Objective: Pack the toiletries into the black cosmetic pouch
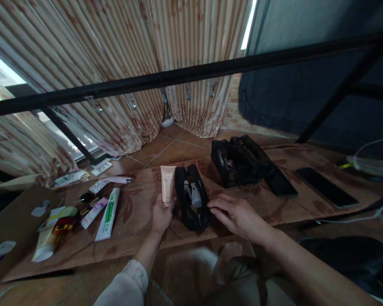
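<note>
My left hand [162, 216] is closed around the lower end of a pale peach squeeze tube [168, 185], which stands upright just left of a small black pouch [200, 214]. Unzipped along its top, the pouch shows a clear bottle [195, 196] and another slim item inside. My right hand [232, 212] rests at the pouch's right side, its fingertips touching the edge near the opening. Those fingers are bent and close together; whether they pinch the fabric I cannot make out.
A white-and-green tube [109, 214], a pink tube [94, 212], a cream tube [45, 244] and several small cosmetics lie left, beside a cardboard box [15, 225]. Behind to the right are a larger open black bag [239, 163] and a phone [325, 187]. A black metal rail [178, 75] crosses behind.
</note>
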A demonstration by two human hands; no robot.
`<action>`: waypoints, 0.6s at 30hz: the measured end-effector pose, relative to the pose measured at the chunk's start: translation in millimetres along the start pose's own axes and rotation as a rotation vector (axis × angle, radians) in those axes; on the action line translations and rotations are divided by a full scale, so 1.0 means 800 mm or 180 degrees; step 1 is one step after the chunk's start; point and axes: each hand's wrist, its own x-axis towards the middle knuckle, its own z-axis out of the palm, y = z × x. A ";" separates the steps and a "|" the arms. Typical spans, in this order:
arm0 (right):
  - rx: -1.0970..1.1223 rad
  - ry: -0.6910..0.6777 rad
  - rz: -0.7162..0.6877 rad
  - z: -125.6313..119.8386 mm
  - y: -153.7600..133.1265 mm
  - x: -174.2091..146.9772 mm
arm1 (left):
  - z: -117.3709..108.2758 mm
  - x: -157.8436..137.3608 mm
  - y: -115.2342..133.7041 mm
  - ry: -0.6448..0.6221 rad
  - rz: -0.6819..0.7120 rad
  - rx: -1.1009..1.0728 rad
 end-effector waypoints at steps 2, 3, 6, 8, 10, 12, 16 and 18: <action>0.0001 0.0000 -0.0011 0.000 0.000 0.000 | -0.001 0.000 0.002 0.0022 0.0013 0.0039; 0.0006 0.0006 -0.0016 0.000 0.000 0.000 | -0.001 0.000 0.003 0.0023 0.0009 0.0046; 0.0011 0.0022 -0.0023 0.000 0.000 0.000 | -0.001 -0.001 0.005 -0.0023 -0.0050 -0.0042; -0.0004 0.0030 -0.0023 0.000 0.001 0.000 | 0.000 -0.001 0.006 -0.0042 -0.0089 -0.0132; -0.0018 0.0040 -0.0030 0.000 0.001 0.000 | 0.000 -0.001 0.006 -0.0020 -0.0116 -0.0154; -0.0010 0.0068 -0.0045 0.000 0.001 0.000 | 0.000 -0.001 0.006 -0.0011 -0.0140 -0.0153; 0.0008 0.0070 -0.0047 0.000 0.000 0.001 | 0.000 -0.001 0.005 -0.0018 -0.0100 -0.0097; 0.0002 0.0054 -0.0041 -0.001 -0.001 0.001 | 0.000 -0.001 0.004 -0.0009 -0.0075 -0.0044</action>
